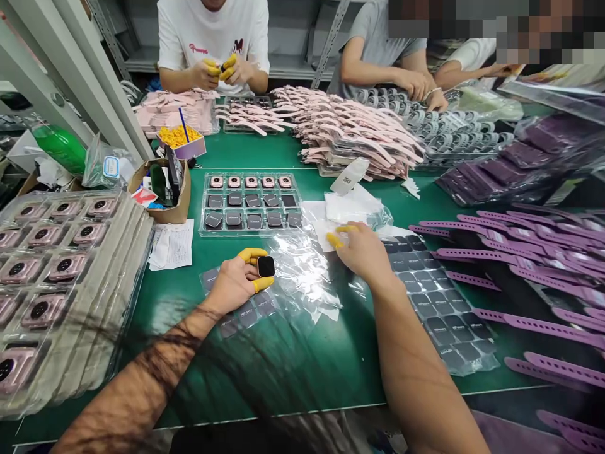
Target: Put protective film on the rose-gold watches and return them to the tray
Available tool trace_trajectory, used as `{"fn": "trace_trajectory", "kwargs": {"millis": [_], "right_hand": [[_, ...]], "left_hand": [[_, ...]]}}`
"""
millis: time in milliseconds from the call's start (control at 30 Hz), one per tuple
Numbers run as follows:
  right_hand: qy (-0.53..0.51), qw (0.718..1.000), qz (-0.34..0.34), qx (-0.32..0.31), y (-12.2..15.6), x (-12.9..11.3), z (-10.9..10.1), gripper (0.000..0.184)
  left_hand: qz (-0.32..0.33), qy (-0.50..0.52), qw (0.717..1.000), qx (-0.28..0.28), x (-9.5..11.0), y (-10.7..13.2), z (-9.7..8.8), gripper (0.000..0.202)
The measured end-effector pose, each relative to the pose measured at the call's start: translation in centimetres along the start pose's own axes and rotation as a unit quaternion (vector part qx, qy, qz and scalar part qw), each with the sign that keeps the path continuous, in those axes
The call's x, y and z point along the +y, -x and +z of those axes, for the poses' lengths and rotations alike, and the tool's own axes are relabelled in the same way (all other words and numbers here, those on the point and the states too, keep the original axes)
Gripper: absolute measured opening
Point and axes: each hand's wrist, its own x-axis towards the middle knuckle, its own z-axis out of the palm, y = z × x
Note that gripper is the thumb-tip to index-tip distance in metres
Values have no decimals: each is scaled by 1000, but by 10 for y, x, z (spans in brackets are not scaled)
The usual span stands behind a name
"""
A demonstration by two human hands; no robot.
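My left hand (pixel 234 280), with yellow finger cots, is closed on a smartwatch case (pixel 266 267) by its edges, its black screen facing up. Below that hand lies a clear sheet of dark square films (pixel 248 313). My right hand (pixel 359 249), also in yellow finger cots, reaches over white paper (pixel 317 217), thumb and index finger slightly apart; whether it touches the paper I cannot tell. Beyond my hands is a clear tray (pixel 250 232), with pink watch cases in its back row and dark square pieces in the other rows. Crumpled clear plastic (pixel 305 271) lies between my hands.
Stacked trays of pink watch cases (pixel 61 268) stand at left, near a cardboard box (pixel 174 211). More film sheets (pixel 439 306) and purple straps (pixel 520 258) lie at right. Pink straps (pixel 350 129) are piled at the back, where co-workers (pixel 212 38) handle parts.
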Motion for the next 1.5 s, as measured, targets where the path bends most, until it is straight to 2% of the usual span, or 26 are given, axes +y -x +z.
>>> {"fn": "trace_trajectory", "kwargs": {"millis": [100, 200, 300, 367, 400, 433, 500, 533, 600, 767, 900, 933, 1033, 1067, 1100, 1200, 1233, 1267, 1333, 1367, 1400, 1433, 1500], "right_hand": [[24, 999, -10, 21, -1, 7, 4, 28], [41, 993, -22, 105, -2, 7, 0, 21], [15, 975, -11, 220, 3, -6, -8, 29], [-44, 964, -35, 261, 13, -24, -9, 37], [-80, 961, -79, 254, 19, -36, -8, 39], [-119, 956, -151, 222, 27, -48, -5, 39], [-139, 926, -333, 114, 40, -71, 3, 40], [-120, 906, -397, 82, 45, -79, 8, 41], [-73, 889, -448, 57, 49, -86, 16, 43], [-22, 934, -340, 104, 44, -76, 18, 50], [-32, 901, -432, 41, 46, -77, 19, 58], [-20, 903, -429, 37, 46, -78, 20, 56], [5, 944, -322, 73, 45, -76, 22, 49], [1, 950, -303, 79, 44, -75, 23, 49], [-9, 946, -316, 74, 44, -74, 22, 50], [-33, 903, -428, 25, 42, -73, 22, 51], [-31, 902, -430, 26, 42, -73, 22, 49], [-27, 915, -401, 42, 41, -74, 21, 45], [-46, 947, -298, 109, 43, -74, 20, 37], [-83, 951, -263, 138, 46, -74, 19, 34], [-137, 946, -257, 144, 51, -75, 18, 31], [-199, 931, -280, 122, 58, -76, 17, 31], [-288, 887, -360, 15, 72, -81, 15, 38]], "left_hand": [[-2, 1, 1000, -1, 1, 0, 0, 51], [-12, 13, 1000, 0, 2, 0, 1, 52], [-21, 45, 999, 4, 2, 0, 1, 51], [-21, 72, 997, 9, 2, 0, 1, 51], [-20, 82, 996, 10, 1, -1, 1, 52], [-18, 90, 996, 10, -1, -1, 1, 52], [-10, 105, 994, 3, -3, -3, 0, 54], [-7, 116, 993, -1, -4, -3, 0, 56], [-5, 146, 989, 0, -6, -4, 1, 60], [-33, 183, 982, 29, -2, -4, 2, 61], [-31, 188, 981, 28, -1, -4, 2, 59], [-29, 193, 980, 30, -1, -4, 2, 60], [-33, 194, 980, 37, -2, -5, 1, 66], [-33, 190, 981, 37, -3, -5, 1, 66], [-32, 187, 981, 36, -3, -5, 1, 66], [-12, 191, 981, 31, -6, -4, 1, 61], [-7, 192, 981, 28, -7, -4, 1, 61], [-4, 190, 981, 25, -8, -4, 1, 61], [-5, 186, 982, 24, -9, -5, 1, 60], [-8, 190, 981, 25, -9, -6, 0, 60], [-10, 202, 979, 25, -9, -8, -1, 59], [-11, 220, 975, 28, -9, -9, -2, 58], [-17, 265, 964, 32, -8, -12, -6, 55]]}}
